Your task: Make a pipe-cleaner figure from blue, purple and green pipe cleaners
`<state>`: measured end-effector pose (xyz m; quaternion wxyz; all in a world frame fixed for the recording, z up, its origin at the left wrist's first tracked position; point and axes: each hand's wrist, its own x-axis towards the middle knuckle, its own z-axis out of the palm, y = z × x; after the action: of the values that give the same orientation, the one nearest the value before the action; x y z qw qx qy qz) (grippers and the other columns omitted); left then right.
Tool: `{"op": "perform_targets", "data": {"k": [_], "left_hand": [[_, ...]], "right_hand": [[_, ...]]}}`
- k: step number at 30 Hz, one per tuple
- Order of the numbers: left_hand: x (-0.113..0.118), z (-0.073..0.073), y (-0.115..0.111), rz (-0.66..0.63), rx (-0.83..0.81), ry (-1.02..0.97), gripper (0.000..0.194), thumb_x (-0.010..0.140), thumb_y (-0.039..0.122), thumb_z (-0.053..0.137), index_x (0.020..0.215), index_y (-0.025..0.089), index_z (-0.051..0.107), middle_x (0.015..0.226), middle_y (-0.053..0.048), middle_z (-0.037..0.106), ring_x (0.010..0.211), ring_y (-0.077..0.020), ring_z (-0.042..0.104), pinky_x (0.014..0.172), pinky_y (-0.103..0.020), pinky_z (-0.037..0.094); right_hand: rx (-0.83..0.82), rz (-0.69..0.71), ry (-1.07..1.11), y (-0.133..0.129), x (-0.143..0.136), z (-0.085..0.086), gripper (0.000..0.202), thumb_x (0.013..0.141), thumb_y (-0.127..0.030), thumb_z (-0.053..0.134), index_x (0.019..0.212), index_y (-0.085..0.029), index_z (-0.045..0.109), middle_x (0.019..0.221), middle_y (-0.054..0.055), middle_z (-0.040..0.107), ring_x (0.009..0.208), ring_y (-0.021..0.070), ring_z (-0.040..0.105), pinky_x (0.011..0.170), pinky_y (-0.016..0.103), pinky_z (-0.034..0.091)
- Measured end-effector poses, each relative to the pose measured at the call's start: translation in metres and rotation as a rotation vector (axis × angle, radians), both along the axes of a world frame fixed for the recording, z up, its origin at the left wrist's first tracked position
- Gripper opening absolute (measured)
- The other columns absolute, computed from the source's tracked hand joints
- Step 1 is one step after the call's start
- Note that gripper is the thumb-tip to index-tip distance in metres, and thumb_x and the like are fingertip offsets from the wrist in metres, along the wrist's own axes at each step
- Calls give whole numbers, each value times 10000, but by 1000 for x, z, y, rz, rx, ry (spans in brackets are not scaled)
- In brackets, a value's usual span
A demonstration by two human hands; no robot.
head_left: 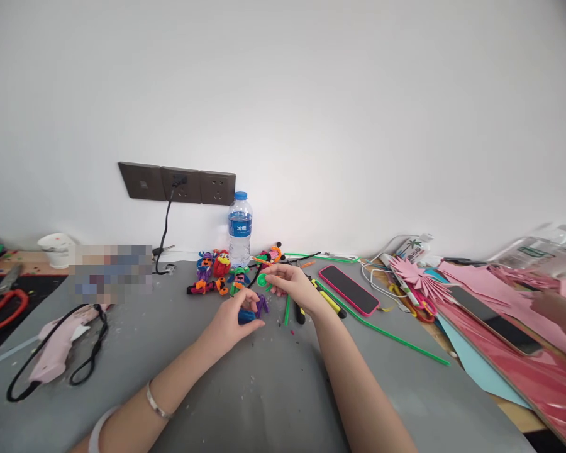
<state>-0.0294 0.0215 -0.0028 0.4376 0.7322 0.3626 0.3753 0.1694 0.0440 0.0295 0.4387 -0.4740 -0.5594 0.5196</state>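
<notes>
My right hand (290, 286) pinches a small green coil of pipe cleaner (262, 280) between thumb and fingertips, above the grey tabletop. Lower and to its left is my left hand (233, 311), thumb and fingers apart in a loose curve. A blue piece (246, 316) shows in that curve; it seems to lie behind the hand, and its kind is unclear. Just beyond sits a bent purple pipe cleaner (263, 305). Several colourful pipe-cleaner figures (221, 263) stand in front of a water bottle (240, 229), past both hands.
A pink-cased phone (349, 289) and a long green pipe cleaner (405, 343) lie to the right, beside yellow-and-black pliers (330, 299). A pink glue gun (59, 346) with a black cord rests left. Pink paper (481, 289) and another person's hand (559, 311) are far right.
</notes>
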Motion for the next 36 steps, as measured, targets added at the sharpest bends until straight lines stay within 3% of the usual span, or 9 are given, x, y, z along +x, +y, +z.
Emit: {"op": "perform_targets", "data": {"k": [3, 7, 10, 17, 21, 29, 36], "left_hand": [[2, -2, -2, 24, 55, 14, 231, 707, 233, 718, 889, 241, 576, 858, -16, 658, 812, -199, 625, 778, -323, 474], [-1, 2, 1, 239, 129, -101, 245, 766, 257, 670, 990, 235, 574, 930, -42, 668, 907, -214, 630, 831, -333, 449], [-4, 3, 5, 295, 78, -152, 249, 790, 307, 666, 1016, 225, 602, 959, -53, 672, 911, -212, 621, 779, -303, 453], [-2, 6, 7, 240, -192, -309, 245, 774, 427, 677, 807, 185, 655, 775, -18, 642, 735, -174, 591, 681, -263, 455], [-1, 8, 7, 263, -248, -367, 253, 756, 433, 689, 789, 186, 648, 750, -11, 632, 737, -172, 589, 695, -261, 459], [-3, 2, 8, 154, -119, -229, 211, 823, 390, 616, 797, 180, 626, 726, 0, 565, 672, -151, 519, 614, -242, 403], [-5, -1, 8, 152, -34, -101, 199, 842, 348, 596, 739, 185, 549, 681, 35, 453, 582, -111, 408, 543, -230, 320]], "right_hand": [[4, 32, 48, -2, -5, 3, 302, 734, -423, 736, 856, -162, 644, 672, -19, 620, 531, 86, 559, 499, 205, 417], [-5, 121, 91, -6, -16, 5, 331, 714, -436, 758, 789, -168, 581, 654, -29, 606, 557, 103, 603, 509, 207, 444], [-25, 182, 108, -7, -25, 3, 334, 721, -426, 759, 792, -173, 553, 667, -25, 615, 603, 118, 640, 542, 213, 483], [-35, 258, 160, -6, -33, -5, 372, 726, -441, 765, 823, -177, 522, 730, -17, 634, 679, 129, 687, 583, 204, 512], [-84, 276, 180, -7, -35, -4, 400, 733, -483, 747, 824, -185, 498, 735, 0, 659, 674, 139, 689, 602, 226, 514], [179, 93, 121, -6, -37, -2, 330, 802, -479, 677, 787, -185, 528, 694, -31, 510, 568, 83, 463, 540, 209, 402], [205, 66, 197, -6, -36, 1, 313, 802, -467, 679, 808, -191, 530, 691, -19, 538, 631, 119, 503, 569, 232, 428]]}}
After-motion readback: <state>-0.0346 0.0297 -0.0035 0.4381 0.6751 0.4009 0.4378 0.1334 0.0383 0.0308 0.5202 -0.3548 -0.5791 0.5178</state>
